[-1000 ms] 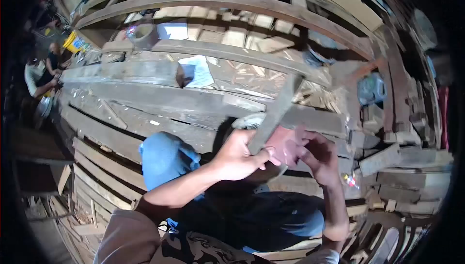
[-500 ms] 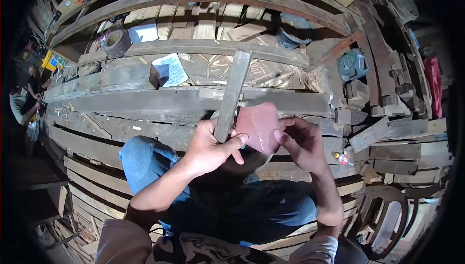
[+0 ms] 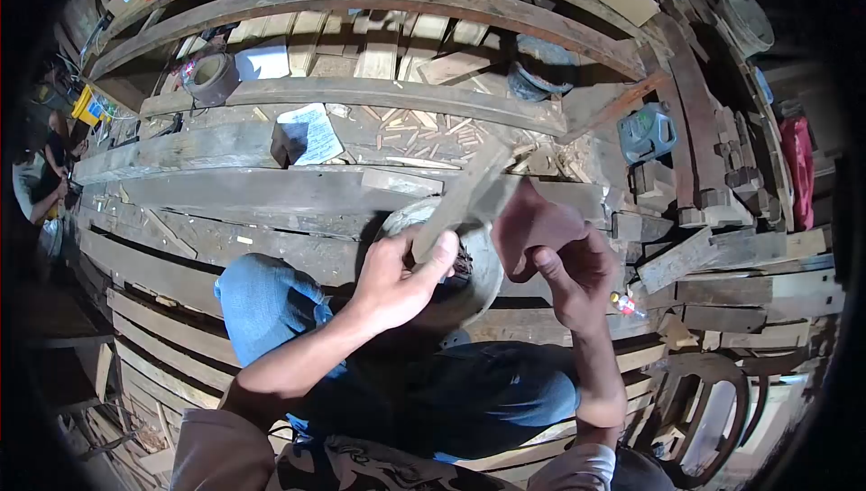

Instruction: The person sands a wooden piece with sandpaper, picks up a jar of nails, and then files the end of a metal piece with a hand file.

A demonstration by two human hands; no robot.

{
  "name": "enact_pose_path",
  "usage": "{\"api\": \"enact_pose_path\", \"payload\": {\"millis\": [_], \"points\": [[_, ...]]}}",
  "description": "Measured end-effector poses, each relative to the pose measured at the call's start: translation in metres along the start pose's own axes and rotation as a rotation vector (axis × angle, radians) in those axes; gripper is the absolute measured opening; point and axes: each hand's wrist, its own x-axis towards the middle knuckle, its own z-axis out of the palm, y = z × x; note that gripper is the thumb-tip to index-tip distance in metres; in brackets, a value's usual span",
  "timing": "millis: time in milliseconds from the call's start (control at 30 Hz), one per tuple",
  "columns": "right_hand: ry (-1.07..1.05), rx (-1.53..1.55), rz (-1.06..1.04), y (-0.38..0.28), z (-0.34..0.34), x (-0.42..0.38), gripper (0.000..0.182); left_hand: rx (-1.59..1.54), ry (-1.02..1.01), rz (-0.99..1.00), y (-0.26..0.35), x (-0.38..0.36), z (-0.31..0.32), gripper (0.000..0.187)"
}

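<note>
My left hand [image 3: 406, 270] is closed around the lower end of a flat wooden strip [image 3: 465, 193], which slants up and to the right, its far end slightly blurred. In my right hand [image 3: 577, 279] is a reddish-brown sheet of sandpaper [image 3: 541, 225], bent and pinched under the thumb. The sheet's upper left corner comes close to the strip's side. Below both hands, between my knees, stands a round pale bucket [image 3: 487, 284] with dark pieces inside, partly hidden by my left hand.
Wood shavings [image 3: 433, 135] lie beyond a long beam [image 3: 352, 91]. Farther out are a written paper sheet [image 3: 308, 135], a dark bucket [image 3: 541, 67] and a grey-blue jerrycan [image 3: 647, 133]. A small bottle [image 3: 626, 303] lies at right. Another person [image 3: 41, 180] is at far left.
My right hand has drawn the sandpaper to the right, away from my left hand. The wooden strip has tipped to the right, and more of the bucket below shows.
</note>
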Motion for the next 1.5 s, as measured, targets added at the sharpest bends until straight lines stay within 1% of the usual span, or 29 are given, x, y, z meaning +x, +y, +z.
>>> {"api": "enact_pose_path", "payload": {"millis": [33, 100, 167, 200, 233, 267, 333, 367, 400, 433, 533, 567, 633, 667, 700, 767, 800, 833, 900, 933, 967, 1067, 1167, 1200, 1300, 1367, 1433, 1467, 1500], "points": [[0.026, 0.037, -0.031, -0.001, 0.001, 0.000, 0.021, 0.062, -0.022, -0.083, 0.000, 0.001, -0.001, 0.033], [0.030, 0.027, -0.051, 0.001, 0.003, 0.000, 0.022, 0.074, -0.008, -0.067, -0.001, -0.002, 0.004, 0.037], [0.038, 0.116, -0.031, 0.003, 0.007, 0.003, 0.019, 0.157, 0.028, 0.092, -0.004, -0.004, 0.009, 0.043], [0.040, 0.113, -0.031, 0.004, 0.008, 0.003, 0.019, 0.147, 0.007, 0.210, -0.008, -0.001, 0.012, 0.039], [0.014, 0.168, 0.005, 0.006, 0.008, 0.005, 0.017, 0.056, -0.120, 0.055, -0.009, -0.005, 0.011, 0.036], [-0.013, 0.223, 0.042, 0.008, 0.008, 0.006, 0.015, 0.018, -0.150, 0.061, -0.008, -0.006, 0.012, 0.034], [0.000, 0.195, 0.084, 0.013, 0.008, 0.009, 0.013, -0.021, -0.183, 0.065, -0.005, -0.009, 0.014, 0.032], [0.012, 0.168, 0.124, 0.016, 0.008, 0.010, 0.011, 0.001, -0.170, 0.130, -0.004, -0.009, 0.015, 0.030], [0.016, 0.133, 0.089, 0.022, 0.009, 0.011, 0.010, 0.022, -0.158, 0.194, -0.003, -0.009, 0.015, 0.027], [0.017, 0.132, 0.088, 0.022, 0.011, 0.011, 0.010, 0.022, -0.159, 0.195, -0.003, -0.009, 0.014, 0.027], [0.080, 0.117, 0.117, 0.021, 0.019, 0.011, 0.013, -0.054, -0.275, 0.076, -0.004, -0.008, 0.013, 0.036], [0.077, 0.117, 0.117, 0.023, 0.021, 0.012, 0.013, -0.055, -0.272, 0.076, -0.006, -0.007, 0.014, 0.036], [0.110, 0.100, 0.104, 0.030, 0.022, 0.012, 0.015, 0.093, -0.121, 0.247, -0.003, -0.006, 0.017, 0.037], [0.057, 0.148, 0.120, 0.033, 0.021, 0.012, 0.016, 0.052, -0.114, 0.140, 0.002, -0.008, 0.016, 0.040], [0.056, 0.148, 0.120, 0.035, 0.024, 0.012, 0.016, 0.052, -0.113, 0.141, 0.000, -0.007, 0.016, 0.040], [0.095, 0.091, 0.057, 0.038, 0.034, 0.013, 0.017, -0.066, -0.120, -0.048, -0.007, -0.003, 0.015, 0.045], [0.059, 0.077, 0.078, 0.038, 0.033, 0.011, 0.019, -0.098, -0.102, -0.081, -0.007, -0.001, 0.016, 0.053], [0.054, 0.077, 0.080, 0.039, 0.035, 0.010, 0.019, -0.101, -0.097, -0.082, -0.012, 0.000, 0.018, 0.053], [0.078, 0.092, 0.080, 0.040, 0.038, 0.011, 0.022, 0.079, 0.101, 0.037, -0.017, 0.003, 0.022, 0.056], [0.034, 0.060, 0.082, 0.042, 0.033, 0.008, 0.029, 0.044, 0.055, 0.049, -0.004, 0.000, 0.018, 0.056], [0.027, 0.059, 0.082, 0.043, 0.033, 0.008, 0.029, 0.041, 0.061, 0.049, -0.006, 0.001, 0.018, 0.056], [0.007, 0.140, 0.056, 0.046, 0.033, 0.012, 0.032, 0.196, 0.172, 0.141, -0.018, 0.003, 0.023, 0.057], [-0.055, 0.077, 0.141, 0.048, 0.030, 0.014, 0.031, 0.274, 0.156, 0.202, -0.016, 0.001, 0.021, 0.056], [-0.059, 0.075, 0.142, 0.048, 0.030, 0.014, 0.031, 0.312, 0.110, 0.113, -0.002, -0.003, 0.018, 0.056], [-0.067, 0.059, 0.160, 0.047, 0.031, 0.014, 0.030, 0.280, 0.133, 0.102, -0.009, -0.001, 0.018, 0.057], [-0.042, 0.107, 0.201, 0.042, 0.033, 0.014, 0.029, 0.242, 0.171, 0.148, -0.017, 0.001, 0.019, 0.059], [-0.050, 0.049, 0.184, 0.041, 0.033, 0.016, 0.027, 0.113, 0.092, 0.041, -0.015, 0.002, 0.017, 0.057], [-0.057, -0.007, 0.165, 0.040, 0.033, 0.016, 0.025, 0.084, 0.086, -0.010, -0.014, 0.002, 0.017, 0.053], [-0.057, -0.007, 0.165, 0.041, 0.033, 0.016, 0.025, 0.083, 0.086, -0.009, -0.015, 0.001, 0.017, 0.053]]}}
